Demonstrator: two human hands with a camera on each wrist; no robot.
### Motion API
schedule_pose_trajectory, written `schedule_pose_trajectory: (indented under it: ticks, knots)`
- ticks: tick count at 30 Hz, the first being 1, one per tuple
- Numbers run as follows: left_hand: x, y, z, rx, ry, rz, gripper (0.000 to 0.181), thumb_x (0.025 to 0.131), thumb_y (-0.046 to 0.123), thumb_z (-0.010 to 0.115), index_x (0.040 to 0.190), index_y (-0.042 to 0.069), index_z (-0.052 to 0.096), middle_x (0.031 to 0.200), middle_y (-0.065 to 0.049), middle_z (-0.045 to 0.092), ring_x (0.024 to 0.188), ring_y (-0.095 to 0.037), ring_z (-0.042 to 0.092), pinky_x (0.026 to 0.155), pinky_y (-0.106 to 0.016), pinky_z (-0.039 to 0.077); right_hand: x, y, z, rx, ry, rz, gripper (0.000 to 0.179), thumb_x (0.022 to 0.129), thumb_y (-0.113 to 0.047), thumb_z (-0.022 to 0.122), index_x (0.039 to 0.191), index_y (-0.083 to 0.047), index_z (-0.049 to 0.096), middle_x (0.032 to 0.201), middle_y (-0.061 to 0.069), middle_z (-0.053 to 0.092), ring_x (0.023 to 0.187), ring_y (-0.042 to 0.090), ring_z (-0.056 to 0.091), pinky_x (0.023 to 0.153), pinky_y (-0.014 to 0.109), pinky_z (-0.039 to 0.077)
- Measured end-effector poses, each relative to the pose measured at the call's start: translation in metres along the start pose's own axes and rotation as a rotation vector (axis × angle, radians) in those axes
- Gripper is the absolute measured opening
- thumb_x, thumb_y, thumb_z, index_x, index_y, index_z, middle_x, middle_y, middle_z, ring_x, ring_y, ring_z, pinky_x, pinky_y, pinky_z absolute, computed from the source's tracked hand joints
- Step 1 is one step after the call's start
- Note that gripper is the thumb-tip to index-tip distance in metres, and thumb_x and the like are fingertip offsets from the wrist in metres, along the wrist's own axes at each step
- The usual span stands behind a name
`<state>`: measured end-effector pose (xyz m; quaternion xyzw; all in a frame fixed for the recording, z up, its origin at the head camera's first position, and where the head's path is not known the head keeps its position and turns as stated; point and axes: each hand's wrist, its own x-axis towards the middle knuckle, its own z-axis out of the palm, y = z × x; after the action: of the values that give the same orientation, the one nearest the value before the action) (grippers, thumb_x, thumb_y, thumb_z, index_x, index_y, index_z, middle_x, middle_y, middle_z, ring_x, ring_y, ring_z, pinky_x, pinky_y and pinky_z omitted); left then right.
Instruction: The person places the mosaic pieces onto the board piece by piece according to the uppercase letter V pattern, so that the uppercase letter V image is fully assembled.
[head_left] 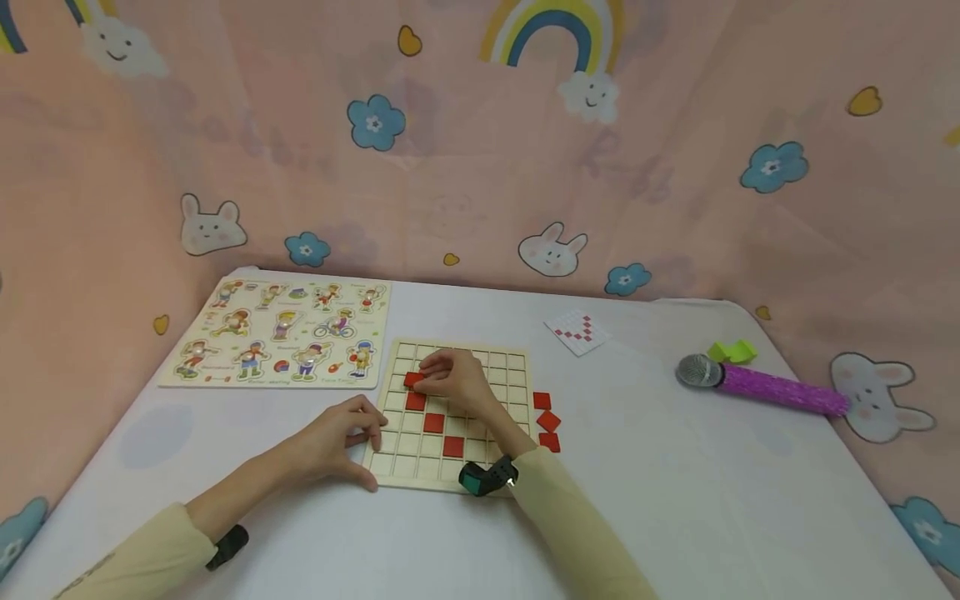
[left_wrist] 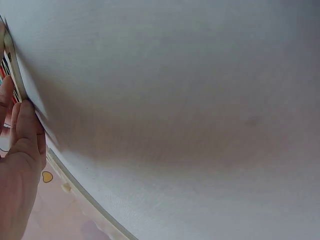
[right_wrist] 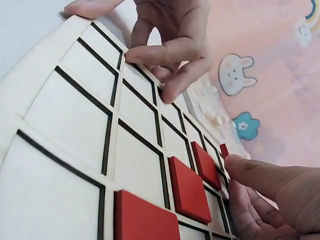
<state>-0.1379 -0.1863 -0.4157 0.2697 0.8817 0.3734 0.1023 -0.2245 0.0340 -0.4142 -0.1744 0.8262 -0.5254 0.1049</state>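
A wooden grid board [head_left: 397, 467] lies on the table, with several red square tiles [head_left: 433, 423] set diagonally in its cells. Between thumb and fingers, my right hand [head_left: 459, 385] pinches a red tile [right_wrist: 224, 150] over the board's upper left part; in the right wrist view this tile stands on edge. My left hand [head_left: 330, 442] touches the board's left side with its fingertips, its thumb by the near left corner. In the left wrist view, only part of the left hand [left_wrist: 22, 155] shows at the left edge.
Loose red tiles [head_left: 549, 421] lie off the board's right side. Behind them is a pattern card [head_left: 576, 332]. A sports picture puzzle [head_left: 281, 333] sits back left. To the right lie a purple microphone [head_left: 772, 388] and a lime-green object [head_left: 732, 352]. A pink curtain [head_left: 465, 167] hangs behind.
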Motion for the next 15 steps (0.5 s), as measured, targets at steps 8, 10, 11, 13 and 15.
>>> schedule_pose_trajectory:
  ticks: [8, 10, 11, 13, 15]
  knots:
    - [0.000, 0.000, 0.001, -0.001, -0.001, -0.005, 0.039, 0.060, 0.033, 0.090, 0.078, 0.018, 0.059, 0.111, -0.001, 0.054, 0.113, -0.027, 0.053, 0.098, -0.033, 0.051, 0.009, -0.008, 0.013, 0.000, 0.005, -0.004, 0.028, 0.078, 0.000, 0.077, 0.103, 0.005, 0.067, 0.099, 0.016, 0.069, 0.088, 0.024, 0.069, 0.074, 0.023, 0.059]
    - [-0.001, 0.001, 0.001, 0.006, -0.003, -0.003, 0.038, 0.060, 0.034, 0.090, 0.078, 0.019, 0.059, 0.111, -0.001, 0.054, 0.113, -0.027, 0.053, 0.099, -0.035, 0.050, 0.008, -0.009, 0.014, 0.009, 0.008, 0.004, 0.028, 0.078, 0.001, 0.077, 0.103, 0.005, 0.067, 0.099, 0.016, 0.069, 0.089, 0.024, 0.069, 0.074, 0.023, 0.060]
    - [-0.001, 0.001, 0.002, 0.010, -0.002, 0.000, 0.038, 0.060, 0.034, 0.089, 0.079, 0.019, 0.059, 0.111, 0.000, 0.054, 0.113, -0.027, 0.053, 0.100, -0.036, 0.049, 0.008, -0.009, 0.014, 0.009, 0.010, 0.003, 0.028, 0.078, 0.001, 0.077, 0.103, 0.005, 0.067, 0.099, 0.016, 0.069, 0.088, 0.024, 0.069, 0.073, 0.023, 0.060]
    - [0.000, 0.001, 0.002, 0.018, -0.002, -0.001, 0.038, 0.060, 0.034, 0.090, 0.079, 0.019, 0.059, 0.111, 0.000, 0.054, 0.113, -0.026, 0.054, 0.101, -0.037, 0.048, 0.008, -0.009, 0.015, 0.006, 0.009, -0.007, 0.027, 0.078, 0.002, 0.076, 0.103, 0.006, 0.067, 0.099, 0.016, 0.069, 0.088, 0.025, 0.069, 0.074, 0.024, 0.060]
    - [0.000, 0.000, 0.001, 0.029, 0.002, -0.001, 0.038, 0.060, 0.034, 0.090, 0.078, 0.020, 0.059, 0.111, 0.001, 0.054, 0.112, -0.026, 0.054, 0.101, -0.039, 0.048, 0.009, -0.009, 0.016, -0.005, 0.004, -0.029, 0.026, 0.078, 0.002, 0.076, 0.102, 0.006, 0.067, 0.098, 0.017, 0.069, 0.087, 0.025, 0.069, 0.073, 0.024, 0.060]
